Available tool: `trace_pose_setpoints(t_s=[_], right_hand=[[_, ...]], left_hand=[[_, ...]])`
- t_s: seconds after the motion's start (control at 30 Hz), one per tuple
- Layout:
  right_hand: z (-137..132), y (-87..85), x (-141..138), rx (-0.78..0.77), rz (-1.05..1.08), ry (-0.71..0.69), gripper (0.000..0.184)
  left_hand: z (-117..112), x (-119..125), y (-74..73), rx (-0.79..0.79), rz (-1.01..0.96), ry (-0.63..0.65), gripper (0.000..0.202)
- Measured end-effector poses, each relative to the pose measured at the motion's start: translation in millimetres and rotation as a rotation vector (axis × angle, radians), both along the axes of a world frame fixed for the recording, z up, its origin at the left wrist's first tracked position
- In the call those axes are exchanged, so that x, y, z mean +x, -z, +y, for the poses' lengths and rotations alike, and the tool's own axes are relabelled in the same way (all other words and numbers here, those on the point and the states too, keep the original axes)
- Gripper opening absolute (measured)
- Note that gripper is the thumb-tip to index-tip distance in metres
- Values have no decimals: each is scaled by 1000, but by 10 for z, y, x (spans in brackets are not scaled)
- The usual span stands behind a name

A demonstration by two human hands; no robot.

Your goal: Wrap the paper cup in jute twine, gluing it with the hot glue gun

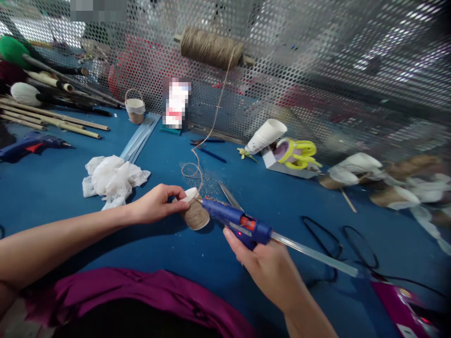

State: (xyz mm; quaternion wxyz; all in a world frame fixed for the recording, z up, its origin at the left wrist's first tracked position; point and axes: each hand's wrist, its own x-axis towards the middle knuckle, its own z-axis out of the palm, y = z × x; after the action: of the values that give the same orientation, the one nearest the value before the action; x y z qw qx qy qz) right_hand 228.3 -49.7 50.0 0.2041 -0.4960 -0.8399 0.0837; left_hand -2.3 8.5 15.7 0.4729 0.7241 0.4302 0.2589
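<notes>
cup (197,217) low and central on the tabletop (158,256), tilted, brown wrap round its side, white showing at the ends; whether it rests or is held just clear, cannot tell. left hand (157,204) has its upper end pinched between thumb and fingers. right hand (271,267) is wrapped round the glue gun (229,215), nozzle at the cup, just beside the left fingertips; contact too small to judge, trigger squeeze likewise. red light lit on the gun, so tip probably hot: main hazard a burn, should the nozzle slip or the cup roll in that light pinch. too much glue could also string or smear onto the fingers. twine (221,101) drops from the roll (211,48) on the mesh to the cup, slack, with a loop on the tabletop; that loop might kink, or a tug might pull the strand off wet glue. scissors (230,195) lie open-tipped behind the gun, near the twine, a likely snag. long glue stick (313,253) juts from the gun's rear above the cable (322,234); a wide swing could catch there. farther off: lace (112,176) left, small basket (135,111) beyond, stacked cups (266,135) right.
</notes>
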Motion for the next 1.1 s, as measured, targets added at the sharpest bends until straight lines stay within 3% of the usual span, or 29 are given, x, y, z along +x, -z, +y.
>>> trace_pose_setpoints(t_s=[0.1, 0.53, 0.7, 0.97, 1.1], right_hand=[[5, -23, -10, 18, -24, -43, 39], [-7, -37, -38, -39, 11, 46, 32], [-13, -31, -37, 0, -6, 14, 31], [-28, -32, -19, -40, 11, 25, 32], [-2, -51, -3, -133, 105, 94, 34]], left_hand=[[-3, -4, 0, 5, 7, 4, 21], [-6, -5, 1, 9, 15, 2, 23], [-5, -9, 2, 13, 30, -4, 23], [1, -19, 4, 54, 46, 30, 23], [8, -44, -6, 101, 58, 65, 21]])
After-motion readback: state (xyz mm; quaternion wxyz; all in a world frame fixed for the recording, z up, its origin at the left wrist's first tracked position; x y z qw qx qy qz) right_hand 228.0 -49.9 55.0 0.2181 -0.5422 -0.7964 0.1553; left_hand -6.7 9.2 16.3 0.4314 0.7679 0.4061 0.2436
